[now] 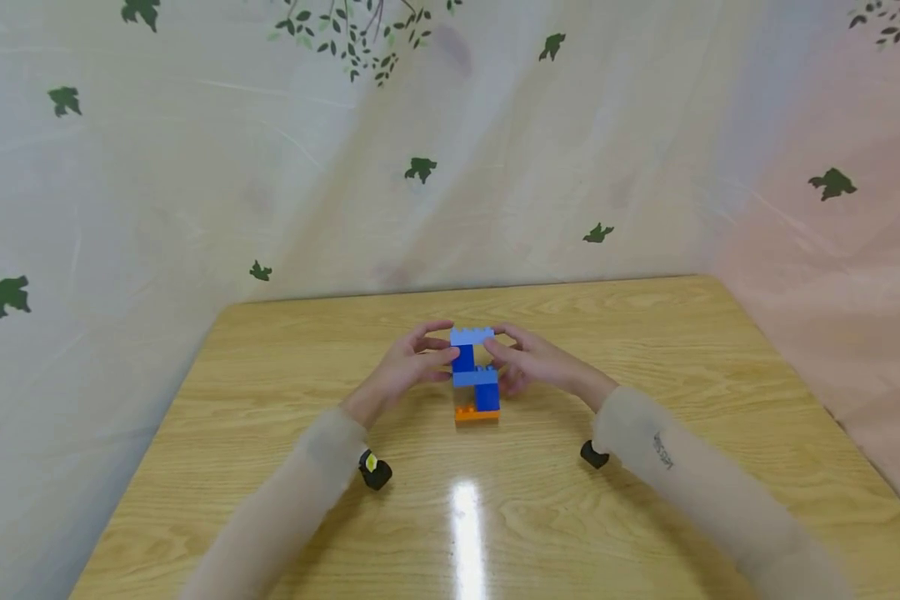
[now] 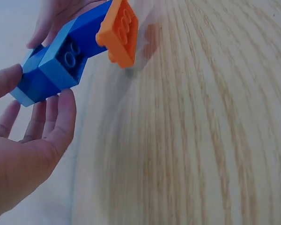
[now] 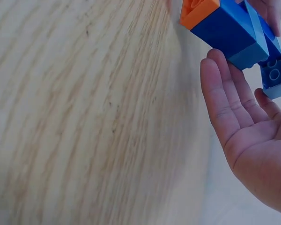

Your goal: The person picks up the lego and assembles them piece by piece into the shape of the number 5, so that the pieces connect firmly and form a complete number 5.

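Observation:
Between my two hands stands a stack of toy building bricks, stepped from side to side. An orange brick (image 1: 477,416) forms its bottom, with a dark blue brick (image 1: 487,397) above it. Over that come a light blue brick (image 1: 474,378), another dark blue brick (image 1: 462,358) and a light blue top brick (image 1: 472,336). My left hand (image 1: 405,365) grips the upper bricks from the left, thumb in front. From the right, my right hand (image 1: 534,361) pinches the top brick between thumb and forefinger; its other fingers extend beside the stack. Whether the orange brick touches the table is unclear.
The wooden table (image 1: 285,367) spreads around the stack, its far edge close behind the hands. A pale cloth (image 1: 330,183) with leaf prints hangs behind it. Dark wrist-worn devices (image 1: 376,472) jut out below both sleeves.

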